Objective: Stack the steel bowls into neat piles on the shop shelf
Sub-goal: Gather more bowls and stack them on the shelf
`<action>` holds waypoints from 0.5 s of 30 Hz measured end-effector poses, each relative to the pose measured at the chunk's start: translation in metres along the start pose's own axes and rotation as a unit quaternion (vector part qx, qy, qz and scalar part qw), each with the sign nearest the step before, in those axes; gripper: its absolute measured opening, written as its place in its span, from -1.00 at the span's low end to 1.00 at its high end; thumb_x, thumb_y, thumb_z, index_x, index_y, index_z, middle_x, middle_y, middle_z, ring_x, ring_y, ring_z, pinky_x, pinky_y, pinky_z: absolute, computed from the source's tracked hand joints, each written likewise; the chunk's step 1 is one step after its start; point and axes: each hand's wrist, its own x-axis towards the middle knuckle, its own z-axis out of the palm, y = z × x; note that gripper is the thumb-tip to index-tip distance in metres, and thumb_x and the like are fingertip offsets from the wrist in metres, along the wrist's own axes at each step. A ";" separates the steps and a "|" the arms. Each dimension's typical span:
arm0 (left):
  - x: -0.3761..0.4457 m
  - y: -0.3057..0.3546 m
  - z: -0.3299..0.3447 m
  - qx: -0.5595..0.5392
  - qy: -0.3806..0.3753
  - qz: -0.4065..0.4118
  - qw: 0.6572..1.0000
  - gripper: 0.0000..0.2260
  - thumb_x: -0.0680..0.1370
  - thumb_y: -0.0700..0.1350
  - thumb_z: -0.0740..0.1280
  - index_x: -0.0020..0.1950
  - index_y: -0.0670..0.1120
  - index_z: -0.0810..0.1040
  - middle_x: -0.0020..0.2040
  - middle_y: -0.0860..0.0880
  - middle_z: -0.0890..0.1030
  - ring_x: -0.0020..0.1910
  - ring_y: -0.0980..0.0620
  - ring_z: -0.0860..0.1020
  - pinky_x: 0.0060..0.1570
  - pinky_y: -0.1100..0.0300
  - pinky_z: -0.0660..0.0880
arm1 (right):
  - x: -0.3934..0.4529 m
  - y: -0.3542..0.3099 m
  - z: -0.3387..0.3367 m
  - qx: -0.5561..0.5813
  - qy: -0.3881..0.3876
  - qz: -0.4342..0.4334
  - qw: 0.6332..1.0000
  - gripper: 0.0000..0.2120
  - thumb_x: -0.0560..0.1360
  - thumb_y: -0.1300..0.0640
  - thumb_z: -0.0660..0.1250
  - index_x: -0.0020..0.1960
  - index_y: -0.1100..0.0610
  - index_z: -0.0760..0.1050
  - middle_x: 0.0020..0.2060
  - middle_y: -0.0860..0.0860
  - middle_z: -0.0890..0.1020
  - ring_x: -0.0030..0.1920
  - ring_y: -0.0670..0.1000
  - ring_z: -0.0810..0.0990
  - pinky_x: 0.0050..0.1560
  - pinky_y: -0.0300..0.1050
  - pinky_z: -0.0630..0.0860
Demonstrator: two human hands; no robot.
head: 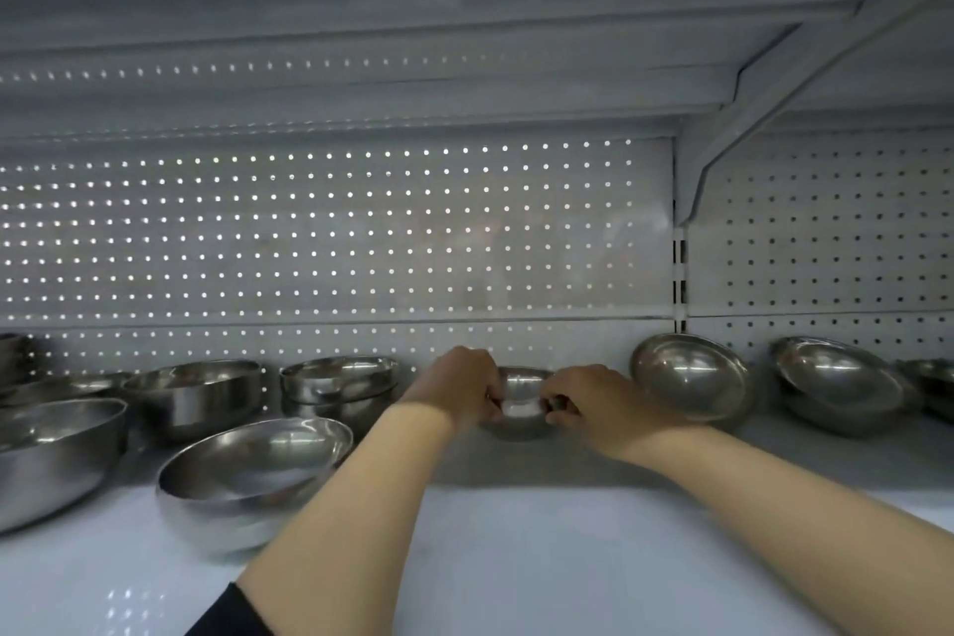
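Your fingers (pixel 493 398) of the left hand (pixel 462 385) and right hand (pixel 588 398) are curled around the rim of the small round shiny steel bowl (pixel 520 405), on the white shelf (pixel 516 558) near the back. It is probably light, stiff and slippery; hold opposite rim sides. Its mouth seems to face up, with no long axis.

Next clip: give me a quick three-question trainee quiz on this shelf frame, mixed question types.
1. True or false: both hands hold the small bowl at the back of the shelf.
2. The tilted bowl leaning at the pegboard is on which side of the right hand? A) left B) right
3. Fill in: the left hand grips the small bowl's ____ side.

Key: 1 true; 2 B; 3 left.
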 end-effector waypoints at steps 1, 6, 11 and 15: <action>-0.001 0.001 0.000 -0.004 0.000 -0.001 1.000 -0.86 0.43 -0.18 0.40 -0.02 -0.08 0.66 -0.05 -0.14 0.65 -0.04 -0.11 0.60 -0.06 0.22 0.46 | 0.000 0.000 0.000 -0.001 0.004 0.001 1.000 -0.89 0.52 0.13 0.28 -0.20 0.07 0.46 -0.20 -0.01 0.53 -0.19 0.04 0.50 -0.19 -0.12 0.38; -0.004 0.005 -0.001 0.004 -0.001 -0.001 1.000 -0.87 0.43 -0.21 0.38 -0.06 -0.10 0.66 -0.05 -0.14 0.65 -0.04 -0.12 0.60 -0.10 0.23 0.45 | -0.003 -0.001 0.001 0.002 0.014 0.007 1.000 -0.88 0.50 0.14 0.29 -0.21 0.05 0.44 -0.21 -0.02 0.52 -0.18 0.05 0.49 -0.21 -0.12 0.36; -0.007 0.010 -0.001 0.042 0.022 0.003 0.999 -0.82 0.45 -0.12 0.33 0.04 -0.02 0.57 0.04 -0.06 0.57 0.03 -0.09 0.54 -0.08 0.20 0.43 | -0.005 -0.002 -0.022 0.049 0.019 0.022 0.998 -0.78 0.50 0.15 0.30 0.15 0.03 0.52 0.04 -0.04 0.53 -0.01 0.00 0.52 -0.04 -0.17 0.41; -0.015 0.039 -0.016 0.011 0.079 0.020 0.997 -0.70 0.49 0.10 0.30 0.18 0.06 0.50 0.18 0.05 0.49 0.15 -0.04 0.49 0.13 0.11 0.44 | -0.020 0.011 -0.077 0.065 0.068 0.037 0.995 -0.70 0.50 0.11 0.33 0.22 -0.05 0.47 0.05 -0.17 0.48 -0.06 -0.19 0.45 -0.07 -0.32 0.35</action>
